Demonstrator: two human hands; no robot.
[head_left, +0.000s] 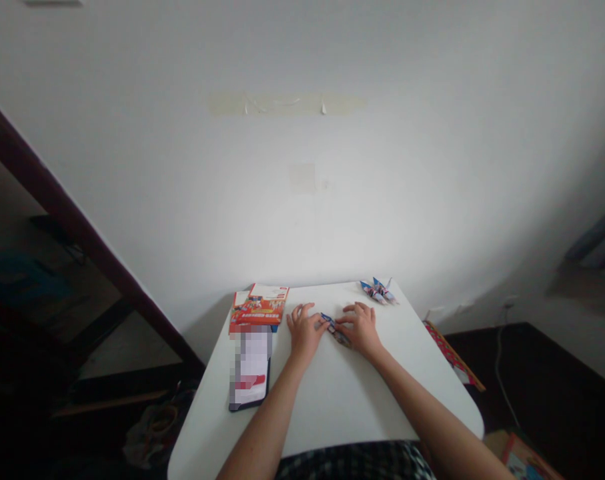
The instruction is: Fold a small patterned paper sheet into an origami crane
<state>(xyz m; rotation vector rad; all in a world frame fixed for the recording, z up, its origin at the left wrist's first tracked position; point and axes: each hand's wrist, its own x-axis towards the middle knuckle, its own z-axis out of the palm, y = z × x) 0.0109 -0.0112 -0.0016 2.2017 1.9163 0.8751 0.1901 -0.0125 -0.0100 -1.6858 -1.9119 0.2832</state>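
Note:
A small folded piece of patterned paper, blue with red and white, lies on the white table between my two hands. My left hand rests on the table with its fingers curled against the paper's left end. My right hand presses down on the paper's right part, fingers bent over it. Most of the paper is hidden under my fingers.
A finished folded paper figure in the same pattern sits at the table's far right corner. An orange printed packet and a tablet lie along the left edge. A white wall stands behind; a red patterned object leans right of the table.

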